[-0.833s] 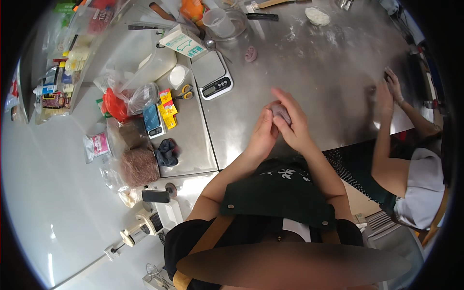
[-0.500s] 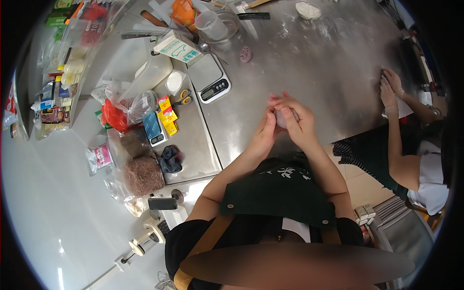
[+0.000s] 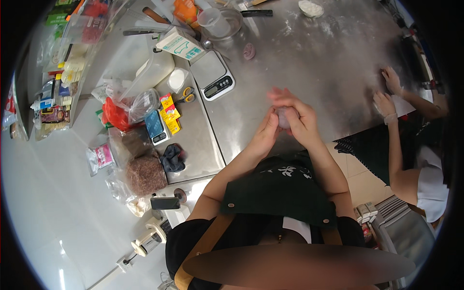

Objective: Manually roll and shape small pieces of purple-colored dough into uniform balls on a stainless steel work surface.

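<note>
A pale purple ball of what looks like dough (image 3: 286,117) is cupped between my palms, above the steel worktop. My left hand (image 3: 266,129) wraps its near left side, with the thumb pointing up along it. From the other side my right hand (image 3: 302,120) closes over it, its thumb lying across the top; those fingertips are blurred. The ball's underside is hidden by my hands. Farther off on the steel, a small purple moulded piece (image 3: 249,51) lies alone. Left of it stands a white kitchen scale (image 3: 210,68) with a bare plate.
A milk carton (image 3: 180,44), a clear measuring cup (image 3: 214,22) and a bowl of white powder (image 3: 311,8) stand at the back. To the left lie scissors (image 3: 187,95), yellow packets (image 3: 169,113) and bags (image 3: 145,175). At right, a co-worker's hands (image 3: 390,92) rest on the worktop.
My hands remain around the dough ball, and more of it shows between the thumbs. The co-worker's two hands have moved apart. The whole view has shifted slightly.
</note>
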`<action>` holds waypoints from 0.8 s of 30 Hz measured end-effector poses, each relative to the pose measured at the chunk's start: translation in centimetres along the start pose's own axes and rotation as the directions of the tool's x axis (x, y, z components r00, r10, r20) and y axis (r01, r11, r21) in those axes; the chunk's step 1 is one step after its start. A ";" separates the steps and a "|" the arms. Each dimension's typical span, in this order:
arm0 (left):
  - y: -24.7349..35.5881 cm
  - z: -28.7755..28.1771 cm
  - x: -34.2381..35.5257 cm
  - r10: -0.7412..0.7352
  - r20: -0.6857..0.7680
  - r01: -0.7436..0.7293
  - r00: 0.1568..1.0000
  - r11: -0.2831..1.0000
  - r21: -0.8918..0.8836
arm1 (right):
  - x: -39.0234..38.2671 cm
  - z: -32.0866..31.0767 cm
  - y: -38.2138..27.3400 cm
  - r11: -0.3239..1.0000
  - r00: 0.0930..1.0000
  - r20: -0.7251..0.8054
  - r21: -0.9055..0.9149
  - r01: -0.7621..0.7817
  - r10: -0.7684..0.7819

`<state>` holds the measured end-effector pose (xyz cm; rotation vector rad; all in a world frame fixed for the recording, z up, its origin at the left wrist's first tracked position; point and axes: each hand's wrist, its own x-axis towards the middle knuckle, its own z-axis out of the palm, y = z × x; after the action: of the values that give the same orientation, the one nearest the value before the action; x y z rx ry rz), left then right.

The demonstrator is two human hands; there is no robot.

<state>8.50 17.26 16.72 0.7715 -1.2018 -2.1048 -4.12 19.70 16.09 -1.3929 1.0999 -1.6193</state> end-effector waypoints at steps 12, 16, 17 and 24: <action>-1.9 -1.7 0.5 -0.179 0.074 0.185 0.981 0.979 -0.083 | -2.4 0.9 4.6 0.983 0.980 -0.111 0.108 -0.151 0.163; -7.6 -5.9 1.6 -0.237 -0.087 0.243 0.968 0.968 0.068 | -5.2 1.4 6.8 0.893 0.918 -0.390 -0.387 -0.229 0.067; -8.7 -6.5 2.0 -0.206 -0.180 0.258 0.962 0.902 0.347 | -6.1 0.9 7.8 0.806 0.937 -0.345 -0.539 -0.245 0.054; -9.8 -5.6 8.0 0.122 -0.048 0.005 0.991 0.331 0.944 | -6.1 -0.3 12.8 0.810 0.894 -0.336 -0.408 -0.422 0.297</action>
<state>5.30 12.51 4.10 1.2617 -2.3834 -1.0387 -3.60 20.54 1.96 -1.1683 1.8946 -1.3171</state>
